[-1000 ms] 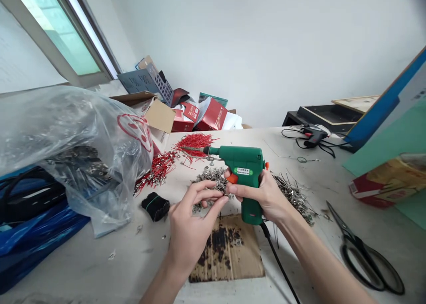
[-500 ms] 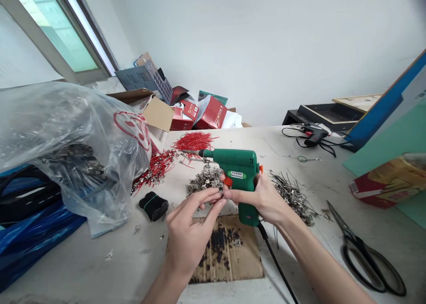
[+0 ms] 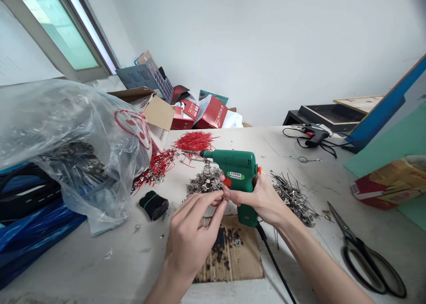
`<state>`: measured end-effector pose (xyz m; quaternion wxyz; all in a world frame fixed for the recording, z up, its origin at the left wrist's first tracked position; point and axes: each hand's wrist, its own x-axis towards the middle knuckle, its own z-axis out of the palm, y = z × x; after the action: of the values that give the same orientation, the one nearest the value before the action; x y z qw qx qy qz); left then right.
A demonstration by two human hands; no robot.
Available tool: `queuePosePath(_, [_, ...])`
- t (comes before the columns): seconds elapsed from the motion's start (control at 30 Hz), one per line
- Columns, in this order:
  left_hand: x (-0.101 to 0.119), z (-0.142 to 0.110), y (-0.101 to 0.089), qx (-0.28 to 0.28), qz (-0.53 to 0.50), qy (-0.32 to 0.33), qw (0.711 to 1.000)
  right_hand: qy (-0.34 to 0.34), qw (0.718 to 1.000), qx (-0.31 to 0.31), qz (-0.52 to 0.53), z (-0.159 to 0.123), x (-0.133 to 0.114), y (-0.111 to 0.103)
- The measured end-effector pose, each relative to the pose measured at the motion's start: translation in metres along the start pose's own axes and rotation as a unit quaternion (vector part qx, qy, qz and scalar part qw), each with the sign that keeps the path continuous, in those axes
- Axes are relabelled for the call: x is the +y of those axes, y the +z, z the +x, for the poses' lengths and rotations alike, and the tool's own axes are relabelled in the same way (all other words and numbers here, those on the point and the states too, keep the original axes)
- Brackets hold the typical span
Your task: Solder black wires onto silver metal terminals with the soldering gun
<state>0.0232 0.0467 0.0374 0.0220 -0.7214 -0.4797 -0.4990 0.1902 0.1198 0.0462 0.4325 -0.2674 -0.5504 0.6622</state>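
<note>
My right hand (image 3: 262, 197) grips a green soldering gun (image 3: 238, 171) by its handle, with the tip pointing left over the table. My left hand (image 3: 193, 233) pinches a small metal piece just left of the gun's orange trigger, its fingertips touching those of my right hand. Behind the fingers lies a pile of small silver metal parts (image 3: 204, 182). Under both hands sits a scorched cardboard pad (image 3: 229, 255). The gun's black cord (image 3: 274, 264) runs down toward me.
A clear plastic bag (image 3: 73, 140) of parts fills the left side. Red wires (image 3: 193, 142) and a black wire bundle (image 3: 153, 205) lie nearby. More wired metal parts (image 3: 293, 197) are heaped at the right, with black scissors (image 3: 366, 250) and a glue gun (image 3: 313, 135) beyond.
Both hands and the soldering gun have shifted slightly left and toward me. My left fingers have closed tighter on the small piece beside the trigger.
</note>
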Motion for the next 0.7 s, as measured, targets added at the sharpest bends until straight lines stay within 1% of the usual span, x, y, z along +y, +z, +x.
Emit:
queuePosePath(0.1, [-0.0024,-0.0016,0.0001,-0.017,-0.016,-0.023,0.999,-0.009,1.0,0.006,0.005,0.0009,0.0009,-0.0011])
queuePosePath(0.37, [-0.0043,-0.0022,-0.0023,-0.024,-0.047,-0.061,0.997,-0.016,0.999,0.028,0.004,0.0026,0.0011,-0.0031])
queuePosePath(0.57, [-0.0024,-0.0028,-0.0042,-0.019,-0.058,-0.077,0.995,-0.014,0.999,0.035,-0.007,0.0026,0.0041,-0.0035])
queuePosePath(0.7, [-0.0041,0.0027,-0.0015,-0.018,-0.059,-0.086,0.994,-0.014,0.999,0.034,-0.003,0.0029,0.0033,-0.0026])
